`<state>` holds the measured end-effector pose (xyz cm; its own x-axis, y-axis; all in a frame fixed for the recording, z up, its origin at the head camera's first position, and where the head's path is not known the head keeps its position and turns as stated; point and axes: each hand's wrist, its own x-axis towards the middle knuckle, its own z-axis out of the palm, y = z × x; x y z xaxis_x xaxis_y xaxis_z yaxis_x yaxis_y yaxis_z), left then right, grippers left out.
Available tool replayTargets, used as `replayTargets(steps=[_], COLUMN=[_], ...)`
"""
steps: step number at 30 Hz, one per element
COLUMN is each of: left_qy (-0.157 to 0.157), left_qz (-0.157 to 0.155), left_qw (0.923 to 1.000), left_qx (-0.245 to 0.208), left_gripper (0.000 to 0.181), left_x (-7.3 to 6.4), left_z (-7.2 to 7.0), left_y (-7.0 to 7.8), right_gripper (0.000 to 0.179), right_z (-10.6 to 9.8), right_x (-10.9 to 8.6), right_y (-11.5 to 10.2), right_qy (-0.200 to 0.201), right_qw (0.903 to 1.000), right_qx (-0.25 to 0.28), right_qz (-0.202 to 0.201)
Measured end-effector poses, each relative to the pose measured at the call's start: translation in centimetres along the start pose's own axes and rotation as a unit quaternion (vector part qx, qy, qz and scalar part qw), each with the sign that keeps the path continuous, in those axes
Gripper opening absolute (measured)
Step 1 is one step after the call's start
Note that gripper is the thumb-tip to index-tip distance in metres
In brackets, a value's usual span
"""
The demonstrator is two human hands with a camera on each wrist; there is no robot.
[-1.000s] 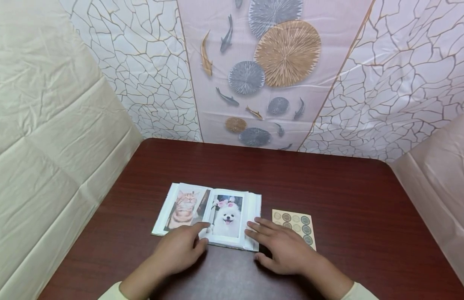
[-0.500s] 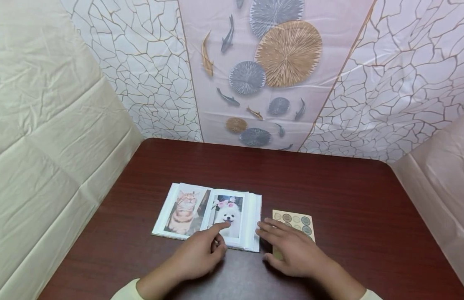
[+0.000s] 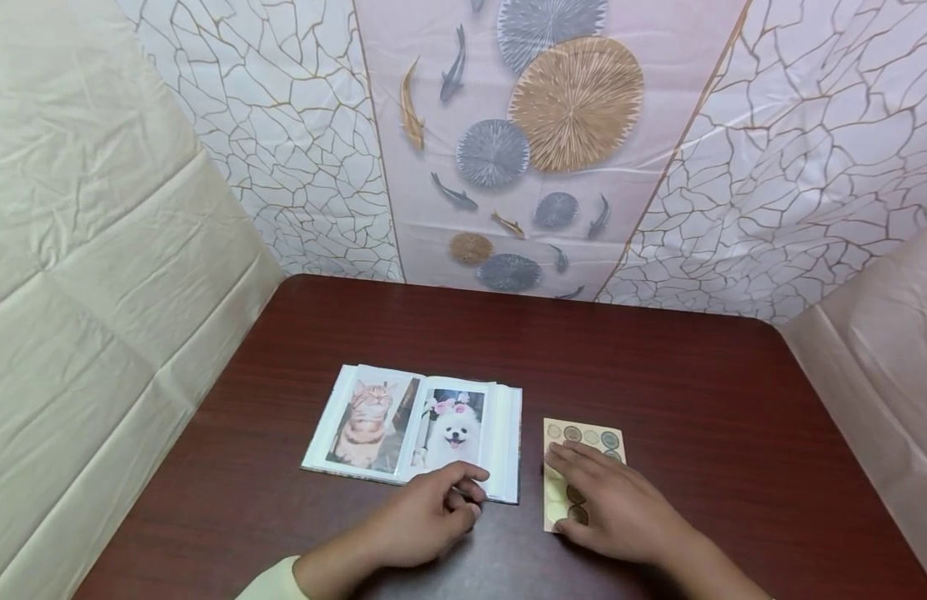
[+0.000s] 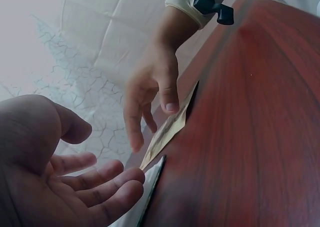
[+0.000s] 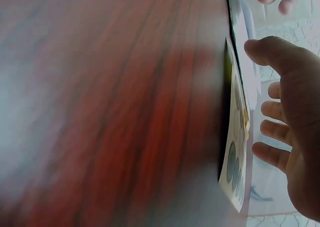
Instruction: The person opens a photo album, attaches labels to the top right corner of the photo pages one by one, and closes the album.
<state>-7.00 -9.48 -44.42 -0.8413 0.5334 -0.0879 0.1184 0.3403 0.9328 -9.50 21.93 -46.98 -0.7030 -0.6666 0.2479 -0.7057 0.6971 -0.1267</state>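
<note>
A small photo album (image 3: 503, 433) lies spread on the table, with a cat photo (image 3: 363, 423) on its left page and a white dog photo (image 3: 456, 429) on its right. My left hand (image 3: 420, 518) hovers at the album's lower right edge, fingers loosely bent and nothing in them. To the right, a cream sheet of round stickers (image 3: 552, 492) lies partly covered by my right hand (image 3: 621, 504). In the right wrist view a gap shows between those fingers and the sticker sheet (image 5: 233, 169); they hold nothing.
The dark red-brown table (image 3: 658, 367) carries the album and the sheet. Patterned cloth (image 3: 313, 125) hangs behind its far edge, and plain beige cloth (image 3: 96, 333) drapes along the left side.
Both hands have moved right. My left hand has slid from the album's middle to its lower right edge; my right hand has left the album's right page and come over the sticker sheet.
</note>
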Motion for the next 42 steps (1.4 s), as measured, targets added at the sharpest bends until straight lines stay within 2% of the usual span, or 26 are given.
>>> replayTargets(steps=[11,19,33,37,39,42], left_qy=[-0.005,-0.004,-0.011,0.001,0.014,0.030], left_qz=[-0.036,-0.042,-0.038,-0.060,-0.075,-0.099], left_qw=[0.9977,0.9946,0.9939,0.9861,0.9781,0.9616], left_qx=[-0.057,-0.095,-0.103,-0.155,-0.193,-0.254], left_gripper=[0.032,0.031,0.028,0.024,0.023,0.025], left_x=[0.5,0.7,1.1,1.7,2.1,2.6], left_z=[0.7,1.4,2.5,3.2,3.7,4.5], left_y=[0.3,0.5,0.4,0.6,0.7,0.8], right_gripper=[0.082,0.078,0.065,0.057,0.053,0.046], right_z=[-0.2,0.0,0.6,0.5,0.4,0.4], right_x=[-2.5,-2.6,-2.6,-2.7,-2.8,-2.9], right_y=[0.9,1.0,0.9,0.8,0.8,0.8], right_qy=[0.007,0.013,0.023,0.034,0.041,0.051], right_qw=[0.9997,0.9998,0.9994,0.9991,0.9988,0.9982], right_qx=[-0.023,-0.018,-0.023,-0.020,-0.017,-0.010], right_qz=[0.007,0.001,-0.007,-0.015,-0.021,-0.029])
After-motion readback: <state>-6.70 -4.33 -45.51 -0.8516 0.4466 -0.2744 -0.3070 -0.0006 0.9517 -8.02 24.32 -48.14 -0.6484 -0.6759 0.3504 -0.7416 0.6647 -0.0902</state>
